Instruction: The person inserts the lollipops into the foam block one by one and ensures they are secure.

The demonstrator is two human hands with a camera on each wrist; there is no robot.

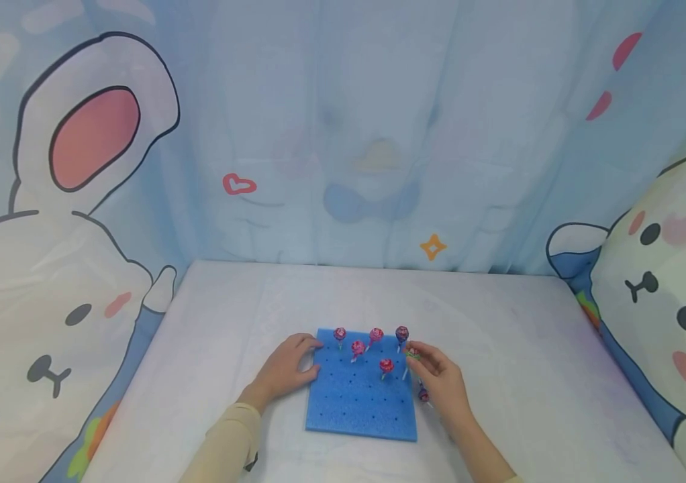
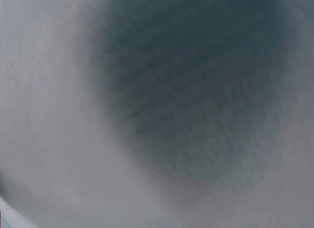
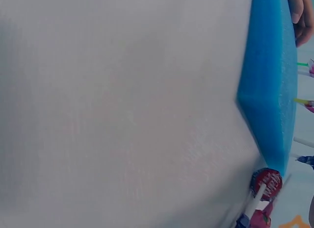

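Note:
A blue foam board [image 1: 355, 409] with rows of small holes lies on the table. Several lollipops, among them a red one [image 1: 386, 365] and a dark purple one [image 1: 402, 333], stand upright in its far part. My left hand [image 1: 285, 369] rests against the board's left edge, thumb and fingers spread. Near the right edge, my right hand [image 1: 442, 382] pinches a green-wrapped lollipop [image 1: 412, 353] by its head, the white stick pointing down over the board. The left wrist view is a blur.
Beside the board's right edge, partly behind my right hand, lies a dark-wrapped lollipop [image 1: 423, 394]. In the right wrist view, a red-and-blue lollipop [image 3: 267, 183] lies by the foam corner with another pink wrapper [image 3: 261, 218] next to it. A printed curtain [image 1: 379, 100] hangs behind the white table [image 1: 228, 302].

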